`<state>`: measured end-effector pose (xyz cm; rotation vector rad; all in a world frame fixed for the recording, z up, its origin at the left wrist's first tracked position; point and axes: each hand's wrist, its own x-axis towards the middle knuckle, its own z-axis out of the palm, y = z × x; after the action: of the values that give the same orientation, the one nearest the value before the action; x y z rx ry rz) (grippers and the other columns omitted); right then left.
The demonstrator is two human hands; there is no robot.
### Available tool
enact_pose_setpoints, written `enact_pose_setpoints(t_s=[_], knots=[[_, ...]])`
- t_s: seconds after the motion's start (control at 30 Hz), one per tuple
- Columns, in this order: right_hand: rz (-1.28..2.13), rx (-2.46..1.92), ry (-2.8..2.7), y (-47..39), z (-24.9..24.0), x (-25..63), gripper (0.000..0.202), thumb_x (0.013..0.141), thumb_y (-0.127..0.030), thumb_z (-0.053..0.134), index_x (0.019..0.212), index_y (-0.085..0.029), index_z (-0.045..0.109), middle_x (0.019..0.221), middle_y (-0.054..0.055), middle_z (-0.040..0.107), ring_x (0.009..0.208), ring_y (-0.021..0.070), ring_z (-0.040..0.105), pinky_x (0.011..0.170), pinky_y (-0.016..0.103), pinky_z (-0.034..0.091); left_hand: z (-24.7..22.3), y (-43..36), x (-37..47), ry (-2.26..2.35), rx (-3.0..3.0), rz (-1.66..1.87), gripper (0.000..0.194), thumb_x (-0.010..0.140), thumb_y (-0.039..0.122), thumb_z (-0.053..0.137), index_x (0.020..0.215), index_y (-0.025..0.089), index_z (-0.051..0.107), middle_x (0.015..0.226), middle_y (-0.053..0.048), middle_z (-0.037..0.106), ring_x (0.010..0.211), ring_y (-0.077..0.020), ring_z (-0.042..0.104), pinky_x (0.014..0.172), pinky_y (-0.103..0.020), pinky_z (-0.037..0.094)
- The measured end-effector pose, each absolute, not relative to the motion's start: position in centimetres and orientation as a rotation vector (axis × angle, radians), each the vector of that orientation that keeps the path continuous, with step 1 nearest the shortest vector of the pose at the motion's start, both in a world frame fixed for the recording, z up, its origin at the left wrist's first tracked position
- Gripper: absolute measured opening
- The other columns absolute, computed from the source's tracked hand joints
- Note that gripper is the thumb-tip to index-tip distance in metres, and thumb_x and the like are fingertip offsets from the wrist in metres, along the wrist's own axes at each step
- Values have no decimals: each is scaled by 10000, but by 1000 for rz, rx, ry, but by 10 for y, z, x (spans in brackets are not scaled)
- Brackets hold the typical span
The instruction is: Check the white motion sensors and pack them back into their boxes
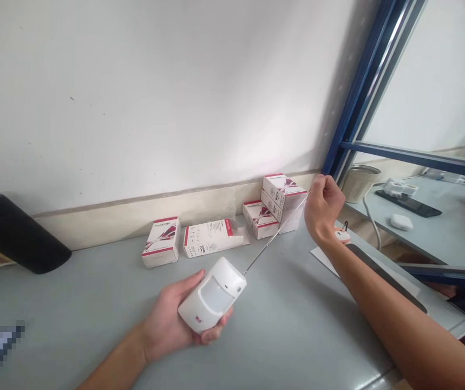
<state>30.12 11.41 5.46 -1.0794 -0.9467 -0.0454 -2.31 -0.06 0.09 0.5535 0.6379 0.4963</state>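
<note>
My left hand (175, 317) is wrapped round a white motion sensor (216, 295), its curved lens window facing up. A thin metal telescopic antenna (270, 239) rises from the sensor's top corner, slanting up to the right. Its far end meets the closed fingers of my right hand (325, 203), which pinch it near the wall. Behind the sensor, an opened white and red box (211, 241) lies on the grey table (106, 303).
A small box (161, 241) stands left of the opened one, and several stacked boxes (283, 189) sit against the wall. At far left lies a black cylindrical object (25, 233). A blue frame (349, 97) rises at right, with a dark tablet-like slab (382, 273) beneath my right forearm.
</note>
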Motion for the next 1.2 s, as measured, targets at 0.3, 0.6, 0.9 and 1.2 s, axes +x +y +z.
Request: enact_pose_setpoints(t_s=[0.3,0.6,0.9,1.2], knots=[[-101,-1103,-971,117,48,302,414,1036,-322,463,677,-257,266,643,-60,265,602,127,294,591,317,264,0,-3,-23,618,661,488,600,974,643,518,1077,90,725,873,-146,707,573,-179,597,577,-297,308],[11,-975,-1310,92,39,261,391,1065,-275,432,684,-249,347,670,-30,400,643,154,392,633,328,316,7,-9,-14,702,688,651,502,989,593,505,979,129,697,817,-123,694,560,-157,519,593,-311,291],[541,-914,-2119,49,22,215,377,1117,-332,403,815,-211,595,753,-15,560,678,136,499,673,296,382,12,-14,-3,708,607,856,471,1013,558,478,999,139,691,818,-112,677,548,-163,523,589,-315,290],[-30,-1201,-2232,65,33,225,366,1102,-343,433,1330,-262,707,1112,81,757,913,219,702,735,319,467,17,-16,1,850,745,1106,432,1005,560,519,1102,159,650,892,-96,701,609,-160,546,604,-310,387]])
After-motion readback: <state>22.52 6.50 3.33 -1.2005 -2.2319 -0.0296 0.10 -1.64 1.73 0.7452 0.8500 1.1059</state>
